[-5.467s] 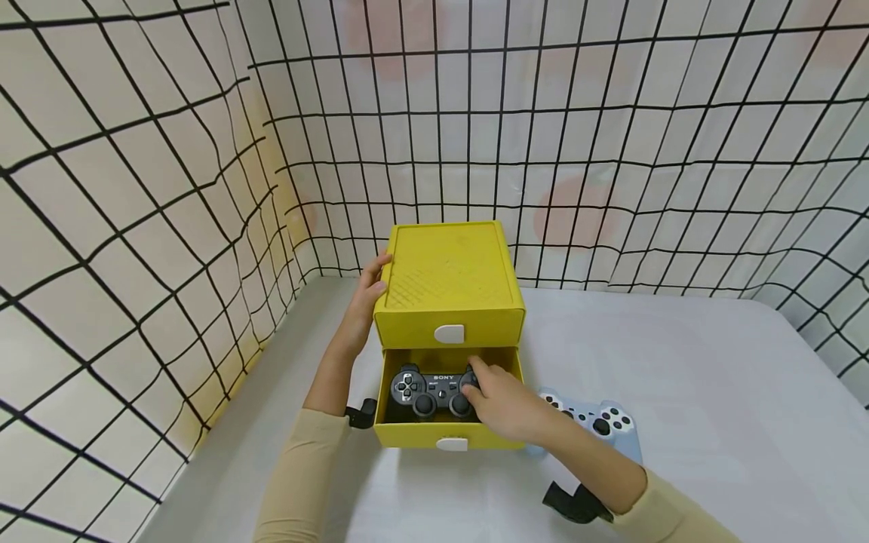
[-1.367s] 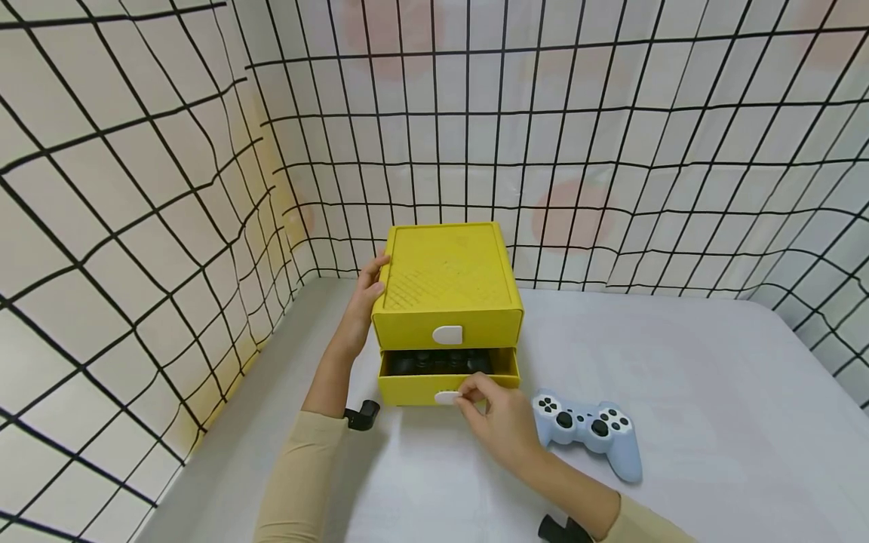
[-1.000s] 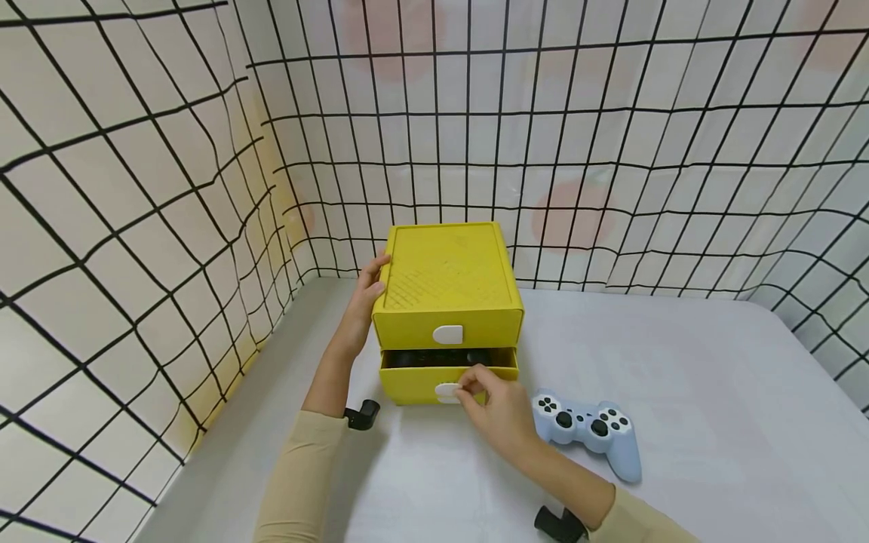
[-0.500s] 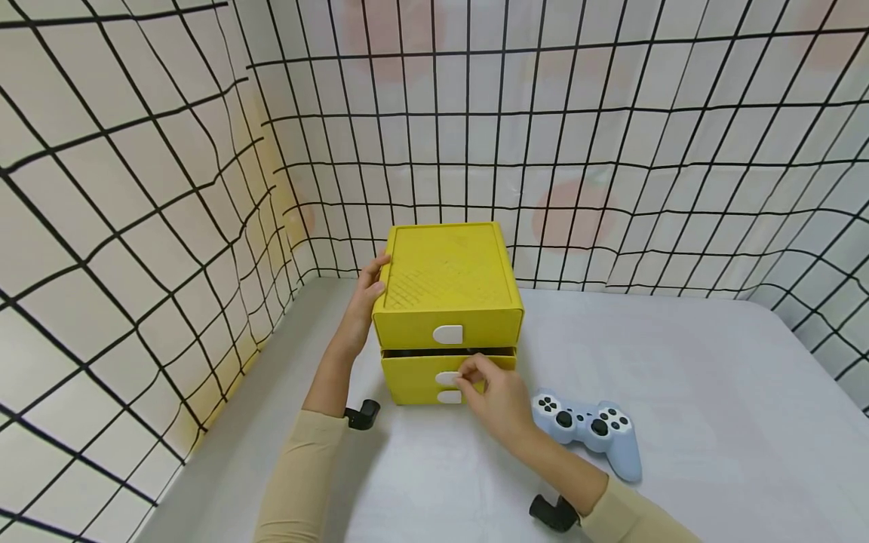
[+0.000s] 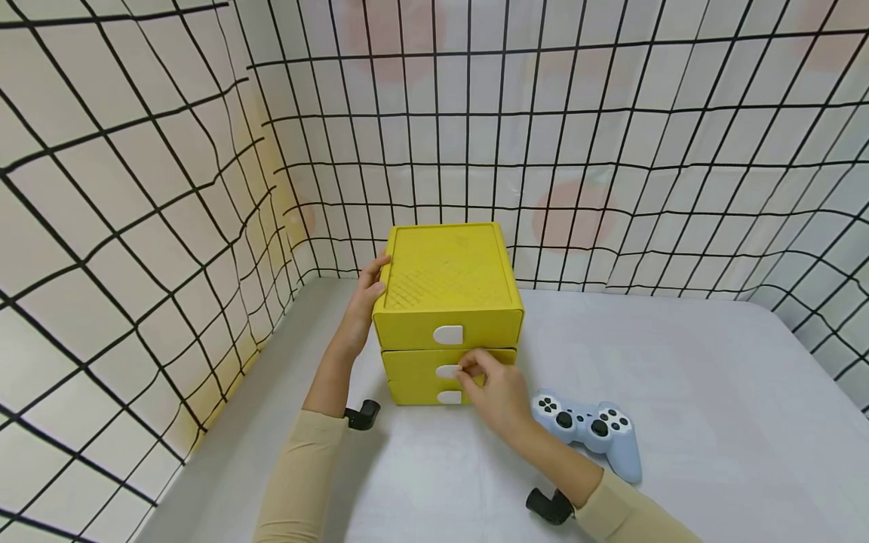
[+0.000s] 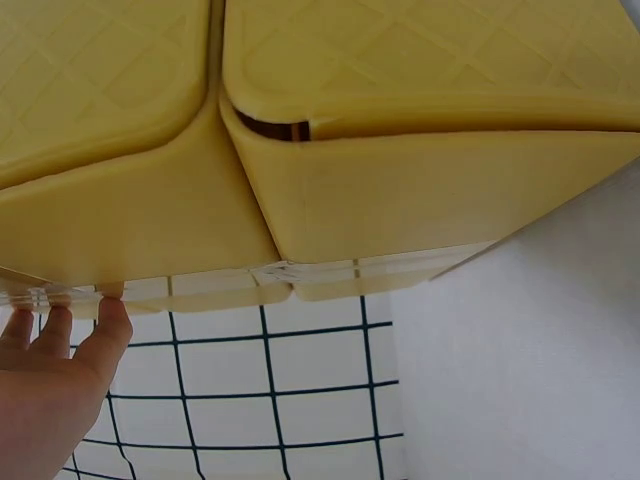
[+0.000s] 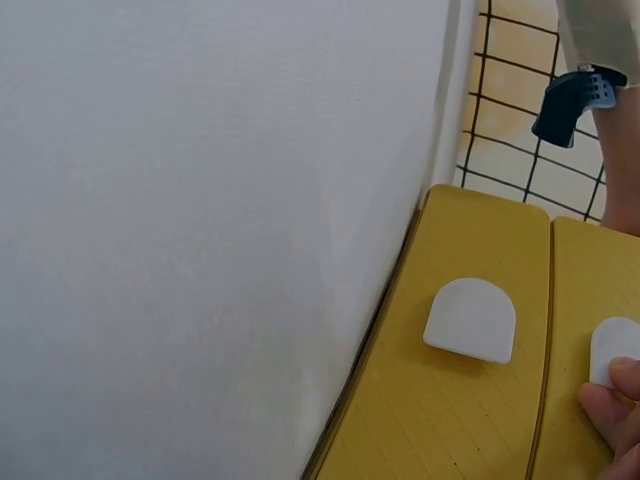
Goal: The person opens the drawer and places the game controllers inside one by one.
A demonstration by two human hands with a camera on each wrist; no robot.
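A yellow desktop drawer box (image 5: 448,268) with white drawer tabs stands on the table in the head view, its drawers closed. My right hand (image 5: 498,396) pinches the white tab of the middle drawer (image 5: 409,367) between thumb and fingertips; the right wrist view shows the same white drawer tab (image 7: 612,345). Along the box's left side rests my left hand (image 5: 356,313), fingers fairly straight against the wall. The left wrist view has those fingers (image 6: 105,335) touching the yellow side. A black game controller, seen earlier inside the middle drawer, is hidden now.
A light blue game controller (image 5: 591,430) lies on the white table (image 5: 679,362), right of the box and close to my right forearm. Black wire mesh (image 5: 543,151) rises behind and at both sides. A black wrist camera mount (image 5: 550,505) sticks out from each wrist.
Earlier my right hand was at the black controller in the pulled-out middle drawer. It then took the tab and pushed the drawer in until closed. My left hand stayed on the box.
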